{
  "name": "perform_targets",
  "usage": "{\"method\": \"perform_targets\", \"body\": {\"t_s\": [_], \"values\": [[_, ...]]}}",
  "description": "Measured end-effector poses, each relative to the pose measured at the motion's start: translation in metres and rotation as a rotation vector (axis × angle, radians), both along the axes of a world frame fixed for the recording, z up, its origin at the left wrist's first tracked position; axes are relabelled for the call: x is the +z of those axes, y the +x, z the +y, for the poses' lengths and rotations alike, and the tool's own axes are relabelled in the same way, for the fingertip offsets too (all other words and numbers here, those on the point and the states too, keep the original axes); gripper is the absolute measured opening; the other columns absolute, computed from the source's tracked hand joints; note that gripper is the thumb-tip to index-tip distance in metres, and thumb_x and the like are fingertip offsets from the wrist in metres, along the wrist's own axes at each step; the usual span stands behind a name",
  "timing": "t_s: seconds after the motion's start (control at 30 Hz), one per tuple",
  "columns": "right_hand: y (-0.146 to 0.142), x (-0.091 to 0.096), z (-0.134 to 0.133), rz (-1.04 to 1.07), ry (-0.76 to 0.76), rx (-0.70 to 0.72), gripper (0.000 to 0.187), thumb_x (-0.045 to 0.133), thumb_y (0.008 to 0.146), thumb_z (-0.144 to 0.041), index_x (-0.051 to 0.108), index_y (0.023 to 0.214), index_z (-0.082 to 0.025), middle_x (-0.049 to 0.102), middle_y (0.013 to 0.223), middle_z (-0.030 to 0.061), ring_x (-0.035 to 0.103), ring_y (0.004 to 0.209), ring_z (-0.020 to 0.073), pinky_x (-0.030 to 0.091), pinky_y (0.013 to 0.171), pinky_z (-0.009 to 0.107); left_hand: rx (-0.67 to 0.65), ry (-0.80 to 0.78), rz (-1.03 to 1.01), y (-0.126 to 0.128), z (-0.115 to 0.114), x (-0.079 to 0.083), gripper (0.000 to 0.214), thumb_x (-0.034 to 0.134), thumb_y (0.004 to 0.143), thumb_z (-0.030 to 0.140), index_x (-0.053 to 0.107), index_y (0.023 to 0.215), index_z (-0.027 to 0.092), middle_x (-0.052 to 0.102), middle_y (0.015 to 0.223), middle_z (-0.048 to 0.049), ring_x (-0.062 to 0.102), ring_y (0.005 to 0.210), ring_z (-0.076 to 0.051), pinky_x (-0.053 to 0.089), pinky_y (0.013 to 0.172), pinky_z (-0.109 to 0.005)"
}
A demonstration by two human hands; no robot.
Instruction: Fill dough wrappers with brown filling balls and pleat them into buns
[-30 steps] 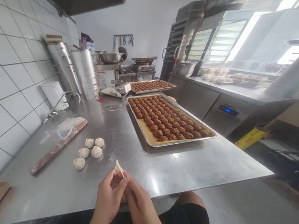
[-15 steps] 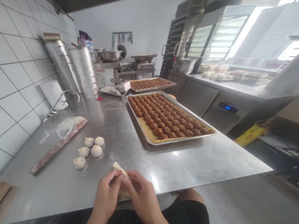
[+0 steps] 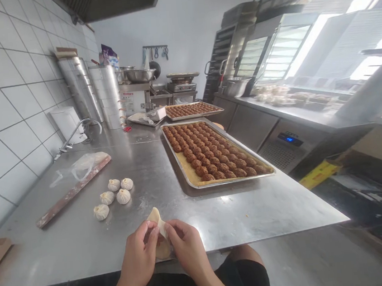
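Observation:
At the table's near edge, my left hand (image 3: 139, 253) pinches a thin pale dough wrapper (image 3: 155, 215) between thumb and fingers. My right hand (image 3: 188, 247) pinches the same wrapper on its other side. One edge of the dough stands up above my fingertips, and its lower part droops between my palms. Whether filling lies inside is hard to make out. Several pleated white dumplings (image 3: 123, 196) sit in a small group on the steel table (image 3: 155, 165), ahead and to the left of my hands.
A large tray (image 3: 195, 186) of brown filling balls stands ahead on the right, with a second such tray (image 3: 195, 115) behind it. On the left lie a floury wooden stick (image 3: 75, 190) and a clear plastic bag (image 3: 78, 171). Stacked metal cylinders (image 3: 106, 97) stand farther back.
My hands have drawn slightly apart, and the wrapper between them is spread wider, showing more of its surface and lower part. The dumplings stay in their places.

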State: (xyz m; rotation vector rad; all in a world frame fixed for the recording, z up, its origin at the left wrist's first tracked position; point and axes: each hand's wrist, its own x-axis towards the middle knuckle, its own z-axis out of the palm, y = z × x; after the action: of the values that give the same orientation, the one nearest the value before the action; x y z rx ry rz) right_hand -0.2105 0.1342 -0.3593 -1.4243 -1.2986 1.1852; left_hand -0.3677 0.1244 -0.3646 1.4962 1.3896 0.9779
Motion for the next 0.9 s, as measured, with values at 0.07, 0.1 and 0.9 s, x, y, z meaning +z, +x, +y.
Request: {"method": "perform_targets", "body": {"t_s": [0.07,0.1,0.9], "values": [[0.000,-0.003,0.000,0.029,-0.023,-0.037,0.035,0.057,0.094,-0.044,0.078,0.096,-0.016,0.073,0.075,0.0046,0.063,0.069,0.0200,0.045,0.063,0.028,0.024,-0.016,-0.024,-0.001,0.000,-0.003,0.039,0.051,0.100,0.057,0.068,0.099,0.022,0.076,0.095,-0.0062,0.070,0.081,-0.022,0.050,0.074,-0.030],[0.000,-0.004,0.001,0.048,-0.027,-0.053,0.036,0.057,0.094,-0.045,0.077,0.096,-0.015,0.072,0.075,0.0044,0.062,0.069,0.0198,0.045,0.063,0.028,0.043,-0.022,-0.037,-0.001,0.001,-0.005,0.039,0.052,0.099,0.057,0.068,0.099,0.022,0.077,0.096,-0.0069,0.071,0.081,-0.022,0.051,0.075,-0.030],[-0.005,0.005,0.006,0.315,-0.034,-0.042,0.047,0.074,0.081,-0.063,0.075,0.086,-0.016,0.075,0.079,0.0060,0.067,0.080,0.0246,0.052,0.073,0.031,0.148,-0.040,-0.145,0.008,0.009,-0.005,0.049,0.064,0.091,0.061,0.071,0.112,0.018,0.077,0.110,-0.0118,0.074,0.095,-0.027,0.057,0.084,-0.034]]}}
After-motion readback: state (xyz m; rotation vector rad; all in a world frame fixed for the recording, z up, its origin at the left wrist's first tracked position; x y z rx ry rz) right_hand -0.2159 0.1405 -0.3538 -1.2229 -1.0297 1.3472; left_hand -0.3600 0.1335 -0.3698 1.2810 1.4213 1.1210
